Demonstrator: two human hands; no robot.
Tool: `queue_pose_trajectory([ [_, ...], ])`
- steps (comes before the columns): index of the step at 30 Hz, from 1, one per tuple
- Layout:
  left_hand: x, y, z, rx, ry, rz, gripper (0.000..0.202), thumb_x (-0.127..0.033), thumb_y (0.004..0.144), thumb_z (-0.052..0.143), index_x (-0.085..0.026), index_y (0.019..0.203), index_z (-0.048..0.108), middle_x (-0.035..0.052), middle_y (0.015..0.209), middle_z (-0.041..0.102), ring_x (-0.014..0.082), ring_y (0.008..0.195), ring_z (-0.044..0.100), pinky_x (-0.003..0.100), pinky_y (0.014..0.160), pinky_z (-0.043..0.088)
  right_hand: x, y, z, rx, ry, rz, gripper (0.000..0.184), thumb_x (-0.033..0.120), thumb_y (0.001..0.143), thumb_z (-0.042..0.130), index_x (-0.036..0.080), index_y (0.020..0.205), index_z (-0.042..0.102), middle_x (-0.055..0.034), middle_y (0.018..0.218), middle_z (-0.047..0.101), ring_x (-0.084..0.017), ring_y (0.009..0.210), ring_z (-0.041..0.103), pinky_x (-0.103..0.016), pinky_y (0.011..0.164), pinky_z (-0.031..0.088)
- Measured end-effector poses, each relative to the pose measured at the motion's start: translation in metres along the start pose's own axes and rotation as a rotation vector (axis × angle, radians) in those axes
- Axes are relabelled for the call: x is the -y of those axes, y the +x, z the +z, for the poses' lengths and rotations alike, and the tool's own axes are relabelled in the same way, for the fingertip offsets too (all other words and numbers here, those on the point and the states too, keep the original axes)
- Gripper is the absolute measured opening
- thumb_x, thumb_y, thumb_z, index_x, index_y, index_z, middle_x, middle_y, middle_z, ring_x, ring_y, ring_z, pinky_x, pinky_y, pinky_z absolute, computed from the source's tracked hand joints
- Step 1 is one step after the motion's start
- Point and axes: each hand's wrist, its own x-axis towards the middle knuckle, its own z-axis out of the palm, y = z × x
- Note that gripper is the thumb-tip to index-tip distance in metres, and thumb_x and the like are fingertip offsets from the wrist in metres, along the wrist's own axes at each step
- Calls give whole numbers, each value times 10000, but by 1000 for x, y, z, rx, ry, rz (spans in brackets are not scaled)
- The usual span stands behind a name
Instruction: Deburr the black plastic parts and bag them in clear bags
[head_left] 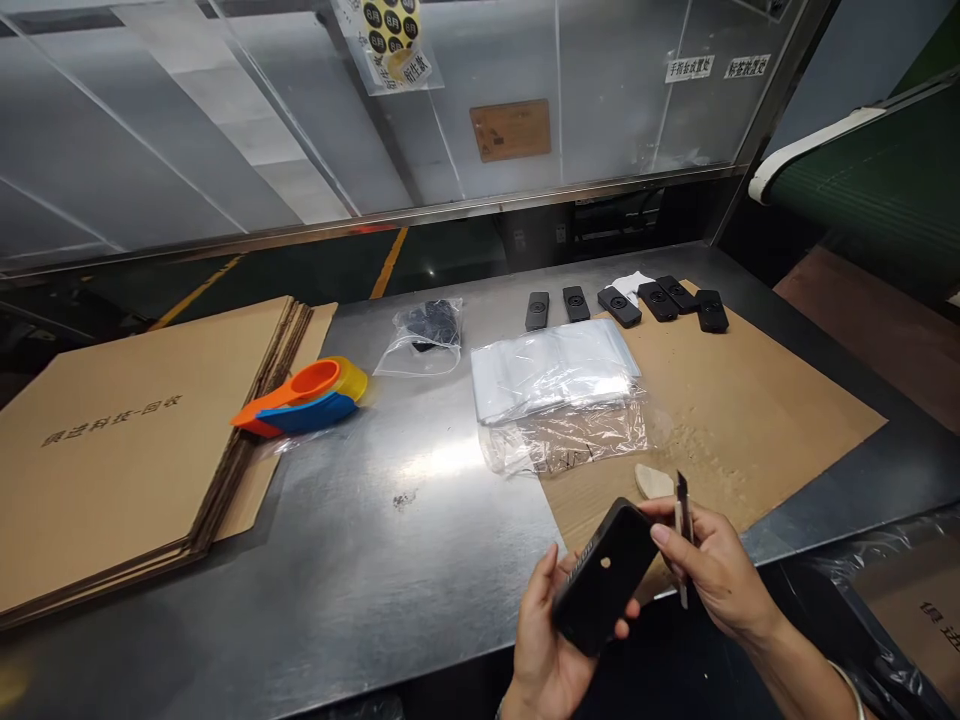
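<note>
My left hand (544,640) is closed round a flat black device (604,588), held tilted above the near edge of the steel table (390,540). My right hand (716,570) touches the device's top end with its fingers and also grips a thin metal tool (682,520) that stands upright. A small beige piece (654,482) lies on the brown cardboard sheet (757,410) just beyond the hands.
Several black devices (622,303) lie in a row at the table's far side. Clear plastic bags (555,375) are stacked mid-table, with a bag of dark parts (427,335) to their left. An orange and blue tape dispenser (304,400) rests beside a stack of flat cartons (127,440).
</note>
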Motion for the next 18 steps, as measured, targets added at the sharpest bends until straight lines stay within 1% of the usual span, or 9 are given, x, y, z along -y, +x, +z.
queue_pose_trajectory([
  [2, -2, 0, 0, -107, -70, 102, 360, -421, 830, 528, -94, 860, 675, 136, 829, 718, 240, 648, 676, 281, 537, 502, -4, -4, -1, -73, -43, -67, 312, 420, 800, 612, 181, 1000, 618, 7, 664, 565, -111, 544, 507, -229, 519, 425],
  [4, 0, 2, 0, -151, -165, 226, 236, -343, 818, 581, -130, 851, 677, 101, 857, 719, 220, 728, 675, 294, 616, 524, -10, -11, 0, -114, -109, -190, 245, 350, 808, 619, 220, 1015, 610, -24, 807, 611, -134, 635, 560, -240, 573, 453],
  [6, 6, 4, 0, -172, -236, 327, 171, -299, 795, 627, -154, 874, 672, 90, 886, 715, 192, 823, 661, 290, 708, 523, -17, -20, 1, -76, -173, -353, 240, 271, 807, 624, 270, 1045, 593, -38, 944, 614, -160, 735, 592, -247, 612, 470],
  [9, 14, 4, -1, -200, -183, 388, 379, -383, 736, 683, -159, 1036, 623, 109, 862, 705, 186, 841, 648, 287, 744, 510, -25, -31, -2, 60, -241, -512, 282, 247, 827, 594, 331, 1095, 564, -36, 1033, 608, -202, 867, 603, -267, 666, 485],
  [11, 16, 2, -1, -247, -72, 455, 526, -410, 688, 719, -184, 1135, 555, 92, 842, 695, 179, 776, 647, 278, 703, 506, -27, -36, -6, 75, -281, -482, 245, 363, 885, 500, 326, 1119, 563, -42, 984, 624, -207, 849, 607, -278, 673, 489],
  [13, 16, -1, -1, -313, 58, 546, 600, -373, 642, 762, -199, 1162, 517, 60, 815, 683, 162, 716, 638, 253, 665, 494, -21, -38, -12, 33, -343, -368, 427, 514, 927, 289, 288, 1189, 539, -54, 862, 627, -198, 754, 604, -286, 644, 490],
  [15, 16, -4, -2, -342, 175, 618, 640, -359, 591, 792, -183, 1142, 519, 46, 770, 670, 167, 696, 627, 249, 646, 487, -11, -39, -14, 1, -460, -244, 536, 535, 935, 168, 259, 1241, 511, -62, 833, 624, -197, 743, 602, -298, 673, 491],
  [16, 15, -6, -2, -338, 221, 640, 646, -367, 570, 800, -171, 1123, 528, 45, 748, 664, 175, 693, 621, 253, 636, 485, -5, -39, -13, 11, -539, -211, 502, 507, 944, 190, 262, 1235, 517, -64, 870, 630, -200, 790, 605, -303, 717, 488],
  [18, 16, -8, -2, -316, 285, 652, 641, -375, 539, 811, -155, 1081, 550, 51, 729, 662, 184, 688, 610, 256, 614, 481, 7, -39, -9, 67, -687, -223, 357, 417, 947, 314, 282, 1152, 573, -58, 961, 638, -207, 896, 600, -302, 786, 473],
])
